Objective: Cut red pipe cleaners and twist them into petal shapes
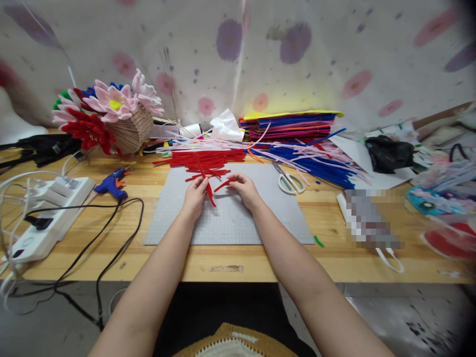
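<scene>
Over the grey cutting mat (226,233) my left hand (197,195) pinches red pipe cleaners (211,194), which stick out above and below its fingers. My right hand (242,188) is closed on another red pipe cleaner (222,185), its free end pointing left toward the first ones. A small gap separates the two hands. Just beyond them, a row of red pipe cleaners (178,158) lies along the mat's far edge, with a few loose short ones on the mat. White-handled scissors (288,181) rest on the mat's right side.
At left are a blue glue gun (112,184), a white power strip (55,223) and trailing black cables. A basket (134,131) of fuzzy flowers stands at back left. Blue and pink pipe cleaners (327,163) lie at back right. A pixelated object (372,218) sits at right.
</scene>
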Available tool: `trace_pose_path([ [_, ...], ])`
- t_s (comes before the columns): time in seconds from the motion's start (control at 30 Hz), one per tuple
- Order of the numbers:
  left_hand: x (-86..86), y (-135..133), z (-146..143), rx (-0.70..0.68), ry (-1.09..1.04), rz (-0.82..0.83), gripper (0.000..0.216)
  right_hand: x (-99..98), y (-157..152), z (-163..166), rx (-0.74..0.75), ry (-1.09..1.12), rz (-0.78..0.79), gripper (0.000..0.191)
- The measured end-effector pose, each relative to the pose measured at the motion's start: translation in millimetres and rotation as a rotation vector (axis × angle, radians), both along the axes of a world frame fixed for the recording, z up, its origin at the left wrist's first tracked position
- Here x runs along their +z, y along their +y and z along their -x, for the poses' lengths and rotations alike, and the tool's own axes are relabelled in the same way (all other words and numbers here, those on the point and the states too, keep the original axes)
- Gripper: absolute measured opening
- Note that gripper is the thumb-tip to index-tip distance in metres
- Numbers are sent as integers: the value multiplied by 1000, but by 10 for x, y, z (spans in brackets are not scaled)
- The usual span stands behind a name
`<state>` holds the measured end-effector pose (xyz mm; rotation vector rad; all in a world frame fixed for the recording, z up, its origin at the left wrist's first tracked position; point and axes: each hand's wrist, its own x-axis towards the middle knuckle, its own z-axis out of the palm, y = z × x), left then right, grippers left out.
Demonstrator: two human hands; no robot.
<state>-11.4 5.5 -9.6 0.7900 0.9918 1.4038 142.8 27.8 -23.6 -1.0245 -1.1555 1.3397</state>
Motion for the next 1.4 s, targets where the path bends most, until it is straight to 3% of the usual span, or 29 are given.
trace_pose_path([
  [0.07, -19, -2, -9, -13, 57, -21, 23, -12, 3, -1, -61, -146, -22, 19],
  [0.17, -27, -17, -39, -47, 119, -34, 27, 16, -32, 31, -270, -498, -191, 26],
  [0.23, -25, -39, -73, -90, 161, -50, 33, 56, -69, 79, -307, -559, -285, 32],
  [0.3, -26, -65, -114, -157, 214, -73, 42, 89, -95, 134, -178, -441, -282, 30],
  [0.4, -34, -100, -157, -248, 274, -90, 52, 90, -91, 180, 8, -179, -155, 29],
  [0.6, -15, -126, -113, -304, 251, -45, 47, 38, -41, 131, 27, 100, 80, 33],
  [1.2, 44, -138, -74, -332, 289, 35, 32, 62, -69, 161, 0, 37, 33, 37],
  [1.4, 29, -140, -78, -329, 184, 70, 34, 85, -115, 172, 105, 12, 12, 37],
])
